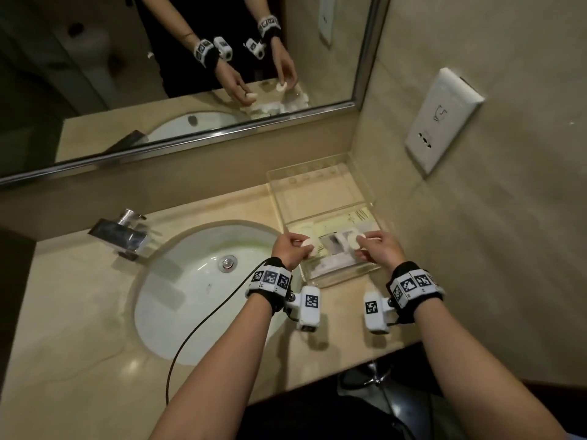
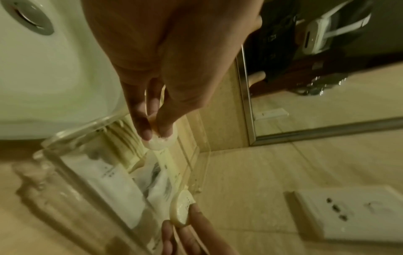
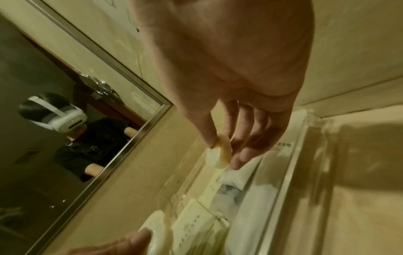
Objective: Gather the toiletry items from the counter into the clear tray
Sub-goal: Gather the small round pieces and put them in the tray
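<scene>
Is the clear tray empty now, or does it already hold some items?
Not empty. The clear tray holds white packets in its near half; its far half looks bare. Both hands hold round soaps above it.

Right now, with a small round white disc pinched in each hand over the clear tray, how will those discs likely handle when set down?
The round white disc in the left hand keeps its shape under a fingertip pinch, so probably stiff and light. Held on edge, the right hand's disc could roll or topple onto the packets.
</scene>
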Tool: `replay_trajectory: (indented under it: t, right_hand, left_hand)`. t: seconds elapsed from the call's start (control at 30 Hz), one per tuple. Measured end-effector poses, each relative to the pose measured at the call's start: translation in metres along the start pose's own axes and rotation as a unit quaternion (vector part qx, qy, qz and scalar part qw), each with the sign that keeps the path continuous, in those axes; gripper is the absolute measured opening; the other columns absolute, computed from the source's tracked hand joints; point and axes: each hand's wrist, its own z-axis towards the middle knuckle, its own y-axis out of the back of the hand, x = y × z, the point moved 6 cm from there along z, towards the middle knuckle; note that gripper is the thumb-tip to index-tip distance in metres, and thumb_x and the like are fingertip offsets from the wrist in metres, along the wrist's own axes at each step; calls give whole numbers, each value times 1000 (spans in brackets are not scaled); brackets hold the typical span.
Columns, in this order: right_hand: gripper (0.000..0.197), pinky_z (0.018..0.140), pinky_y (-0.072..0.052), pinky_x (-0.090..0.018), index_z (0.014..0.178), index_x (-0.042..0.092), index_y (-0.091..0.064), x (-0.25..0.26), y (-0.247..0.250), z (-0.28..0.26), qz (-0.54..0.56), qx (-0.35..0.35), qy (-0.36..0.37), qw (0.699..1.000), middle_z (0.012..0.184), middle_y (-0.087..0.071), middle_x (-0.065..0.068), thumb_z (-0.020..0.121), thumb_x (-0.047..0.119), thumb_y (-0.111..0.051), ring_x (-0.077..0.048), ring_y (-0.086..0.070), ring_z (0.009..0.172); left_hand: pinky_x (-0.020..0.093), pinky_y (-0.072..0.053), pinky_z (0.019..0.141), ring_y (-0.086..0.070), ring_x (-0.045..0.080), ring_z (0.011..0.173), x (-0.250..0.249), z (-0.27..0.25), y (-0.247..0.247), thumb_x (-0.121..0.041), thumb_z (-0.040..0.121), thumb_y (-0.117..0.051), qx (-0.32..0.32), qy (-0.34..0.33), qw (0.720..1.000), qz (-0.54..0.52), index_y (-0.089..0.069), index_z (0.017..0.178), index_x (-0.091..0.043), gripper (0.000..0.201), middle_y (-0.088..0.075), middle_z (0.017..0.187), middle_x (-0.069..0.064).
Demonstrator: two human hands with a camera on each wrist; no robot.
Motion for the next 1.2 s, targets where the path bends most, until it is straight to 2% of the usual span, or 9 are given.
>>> replay_trajectory:
  t: [0.13,0.23,0.4,0.53,0.63,0.77,0.87,1.1,1.2]
  right_hand:
    - [27,60,-51,-23,113,4,-62,-16,-2,13,-54,10,2,998,77,-68,-5,89,14,-68,-14,-65,63]
    - [26,63,-51,-23,109,4,-62,-15,-5,22,-51,11,15,999,87,-69,-11,87,14,-71,-13,-64,63]
    - [23,68,-53,-26,98,8,-64,0,-12,38,-45,-2,49,998,87,-71,-11,81,18,-77,-13,-65,65]
    - [16,77,-57,-35,86,14,-64,11,-21,54,-57,-14,50,997,85,-72,-12,78,14,-78,-20,-68,72]
    - [15,89,-57,-40,75,21,-62,15,-23,68,-97,-35,59,993,94,-74,-12,76,17,-77,-27,-71,89]
    - [14,93,-51,-31,93,13,-70,18,-21,78,-142,-42,51,988,107,-72,-9,83,21,-72,-26,-66,102]
    - [11,95,-51,-36,93,14,-71,15,-25,83,-157,-43,47,986,109,-72,-8,84,21,-69,-27,-65,105]
    - [10,95,-51,-37,92,15,-71,21,-30,90,-176,-32,56,982,110,-72,-8,86,15,-64,-27,-65,104]
    - [9,95,-52,-39,89,16,-71,22,-33,92,-177,-21,59,982,108,-73,-8,84,15,-64,-27,-66,103]
  left_hand:
    - [49,-57,85,-67,37,95,10,10,-13,-2,74,-76,-4,13,999,48,-63,83,-18,23,-62,85,10]
    - [46,-59,80,-69,34,86,4,14,-18,-3,74,-76,-19,12,998,62,-62,81,-20,23,-59,81,5]
    - [19,-49,48,-58,13,66,-19,25,-27,-6,78,-76,-72,0,996,55,-58,94,-11,24,-58,86,4]
    - [22,-49,63,-56,16,76,-36,34,-40,-6,74,-79,-101,-33,992,71,-58,91,-11,28,-56,77,-2]
    - [21,-42,63,-54,14,72,-41,41,-45,-6,72,-80,-129,-39,987,90,-59,87,-14,27,-52,69,-8]
    - [21,-42,61,-56,15,71,-35,53,-48,-3,71,-80,-151,-33,983,104,-61,83,-15,25,-58,75,-1]
    - [20,-38,56,-56,15,70,-33,57,-48,-1,72,-79,-161,-26,979,125,-64,86,-12,23,-60,76,0]
    - [23,-43,66,-59,17,71,-33,62,-51,2,75,-73,-147,-43,976,156,-68,90,-14,22,-61,74,3]
    - [28,-50,77,-61,22,81,-33,61,-53,-4,78,-74,-127,-56,973,184,-70,98,-11,21,-64,90,10]
